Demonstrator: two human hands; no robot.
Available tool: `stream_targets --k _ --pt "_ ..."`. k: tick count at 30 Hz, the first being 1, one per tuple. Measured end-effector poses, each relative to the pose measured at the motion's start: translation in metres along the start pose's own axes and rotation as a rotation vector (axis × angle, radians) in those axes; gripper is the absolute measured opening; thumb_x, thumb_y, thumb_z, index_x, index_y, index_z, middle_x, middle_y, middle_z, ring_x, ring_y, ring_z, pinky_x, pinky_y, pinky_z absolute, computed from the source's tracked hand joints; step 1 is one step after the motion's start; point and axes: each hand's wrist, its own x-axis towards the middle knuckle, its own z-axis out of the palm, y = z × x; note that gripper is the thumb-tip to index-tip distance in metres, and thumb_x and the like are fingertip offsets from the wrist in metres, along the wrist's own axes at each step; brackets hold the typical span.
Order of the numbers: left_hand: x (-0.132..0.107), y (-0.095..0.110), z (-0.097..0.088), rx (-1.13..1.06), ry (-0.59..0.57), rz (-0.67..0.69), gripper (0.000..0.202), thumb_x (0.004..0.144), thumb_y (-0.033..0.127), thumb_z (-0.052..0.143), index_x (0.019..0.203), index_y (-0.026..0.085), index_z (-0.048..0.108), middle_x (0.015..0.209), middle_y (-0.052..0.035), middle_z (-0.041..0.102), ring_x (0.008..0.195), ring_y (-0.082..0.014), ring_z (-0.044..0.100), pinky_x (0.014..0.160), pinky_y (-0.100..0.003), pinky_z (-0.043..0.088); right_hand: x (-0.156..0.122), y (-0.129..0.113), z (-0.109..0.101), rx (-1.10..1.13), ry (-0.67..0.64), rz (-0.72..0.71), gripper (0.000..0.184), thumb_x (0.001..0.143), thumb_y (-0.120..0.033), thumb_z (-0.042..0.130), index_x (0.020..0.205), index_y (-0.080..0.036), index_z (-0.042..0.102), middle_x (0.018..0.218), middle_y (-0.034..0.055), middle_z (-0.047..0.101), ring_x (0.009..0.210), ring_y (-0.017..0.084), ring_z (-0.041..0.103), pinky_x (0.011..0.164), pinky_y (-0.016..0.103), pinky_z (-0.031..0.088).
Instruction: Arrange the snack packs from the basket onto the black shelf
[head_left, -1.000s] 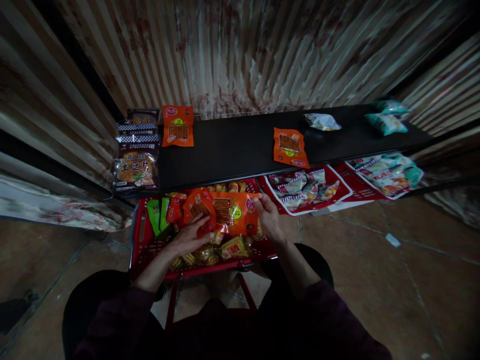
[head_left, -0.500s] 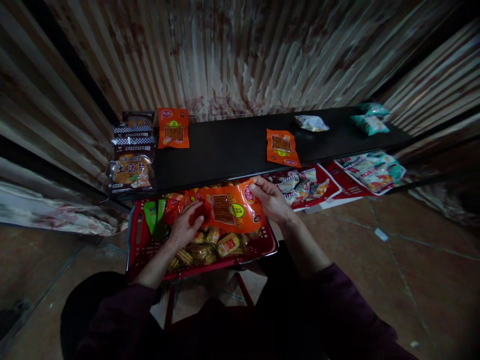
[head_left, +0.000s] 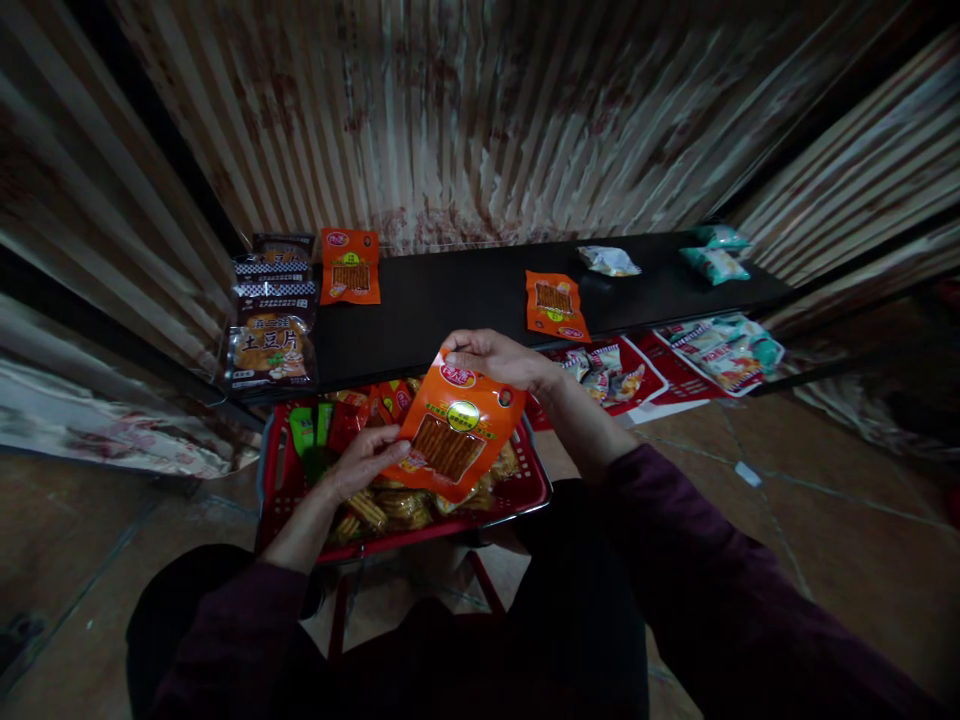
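I hold an orange snack packet (head_left: 454, 432) above a red basket (head_left: 534, 487). My right hand (head_left: 491, 357) pinches its top edge. My left hand (head_left: 365, 460) grips its lower left corner. The packet is tilted, its label facing me. The basket under it holds several more orange, green and yellow snack packets (head_left: 375, 505). Beyond it runs a black shelf (head_left: 450, 300) with two orange packets (head_left: 350, 265) (head_left: 555, 305) lying flat on it.
A stack of dark potato-chip bags (head_left: 271, 330) stands at the shelf's left end. Pale and teal packets (head_left: 607, 260) (head_left: 716, 262) lie at its right end. Red trays of packets (head_left: 720, 350) sit below the shelf. Striped curtain behind, tiled floor around.
Both hands lifted the orange packet out of the basket and turned it from lying sideways to nearly upright. The right hand rose towards the shelf edge.
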Motion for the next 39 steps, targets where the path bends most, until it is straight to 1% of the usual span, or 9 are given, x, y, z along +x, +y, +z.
stream_targets --k 4,7,11,14,17,21,24,31,39 --pt "0.001 -0.009 0.000 -0.142 0.040 -0.049 0.045 0.069 0.054 0.067 0.090 0.014 0.071 0.078 -0.0038 0.070 0.071 -0.0195 0.064 0.069 -0.031 0.050 0.024 0.013 -0.003 -0.099 -0.020 -0.033 0.024 0.071 -0.038 0.069 0.080 -0.017 0.064 0.066 -0.0010 0.068 0.055 0.010 0.059 0.050 0.020 0.047" --pt "0.002 -0.013 0.000 -0.239 0.111 -0.061 0.048 0.066 0.053 0.071 0.093 0.014 0.070 0.080 -0.0039 0.071 0.072 -0.0192 0.064 0.071 -0.031 0.050 0.027 0.016 -0.004 -0.158 0.048 -0.089 0.025 0.073 -0.039 0.067 0.085 -0.017 0.064 0.062 -0.0031 0.065 0.054 0.009 0.058 0.050 0.020 0.046" --pt "0.002 -0.011 -0.001 -0.338 0.237 -0.060 0.050 0.061 0.051 0.075 0.095 0.014 0.069 0.081 -0.0043 0.071 0.072 -0.0188 0.065 0.072 -0.032 0.051 0.015 0.019 -0.006 -0.154 0.305 -0.208 0.034 0.075 -0.041 0.067 0.101 -0.020 0.062 0.083 0.0003 0.070 0.076 0.013 0.064 0.070 0.027 0.052" --pt "0.004 -0.009 -0.001 -0.426 0.350 -0.029 0.051 0.058 0.048 0.078 0.095 0.014 0.068 0.086 -0.0042 0.072 0.079 -0.0205 0.066 0.079 -0.035 0.051 -0.001 0.032 -0.004 -0.091 0.543 -0.277 0.037 0.074 -0.044 0.068 0.102 -0.021 0.061 0.098 0.0035 0.069 0.095 0.016 0.063 0.087 0.032 0.050" --pt "0.007 -0.008 0.000 -0.525 0.428 -0.018 0.050 0.057 0.044 0.080 0.095 0.016 0.066 0.090 -0.0040 0.072 0.090 -0.0229 0.066 0.086 -0.038 0.051 -0.019 0.056 0.007 0.032 0.664 -0.216 0.038 0.074 -0.049 0.067 0.101 -0.023 0.061 0.099 0.0044 0.069 0.095 0.017 0.064 0.089 0.035 0.050" --pt "0.011 -0.009 0.002 -0.593 0.489 -0.026 0.047 0.058 0.041 0.079 0.095 0.017 0.064 0.096 -0.0041 0.072 0.099 -0.0244 0.065 0.089 -0.039 0.051 -0.040 0.091 0.035 0.177 0.640 -0.102 0.039 0.072 -0.051 0.068 0.099 -0.023 0.064 0.097 0.0053 0.070 0.092 0.018 0.066 0.090 0.037 0.051" --pt "0.011 -0.010 0.002 -0.575 0.524 -0.046 0.041 0.064 0.040 0.075 0.096 0.018 0.063 0.102 -0.0051 0.071 0.103 -0.0250 0.064 0.089 -0.040 0.052 -0.048 0.106 0.057 0.235 0.596 -0.026 0.039 0.073 -0.050 0.067 0.102 -0.024 0.064 0.097 0.0046 0.070 0.091 0.020 0.065 0.088 0.039 0.051" --pt "0.009 -0.011 0.001 -0.600 0.533 -0.048 0.034 0.070 0.035 0.071 0.098 0.019 0.062 0.102 -0.0052 0.071 0.101 -0.0236 0.065 0.089 -0.038 0.053 -0.051 0.103 0.085 0.163 0.552 -0.063 0.033 0.076 -0.050 0.063 0.097 -0.025 0.068 0.101 0.0010 0.069 0.098 0.020 0.062 0.093 0.036 0.048" --pt "0.007 -0.006 0.001 -0.794 0.615 -0.109 0.017 0.070 0.012 0.068 0.086 0.015 0.065 0.079 -0.0017 0.072 0.079 -0.0167 0.068 0.083 -0.032 0.053 -0.041 0.111 0.092 0.392 0.628 0.011 0.024 0.068 -0.044 0.070 0.081 -0.023 0.071 0.078 -0.0015 0.069 0.073 0.015 0.060 0.072 0.027 0.049"
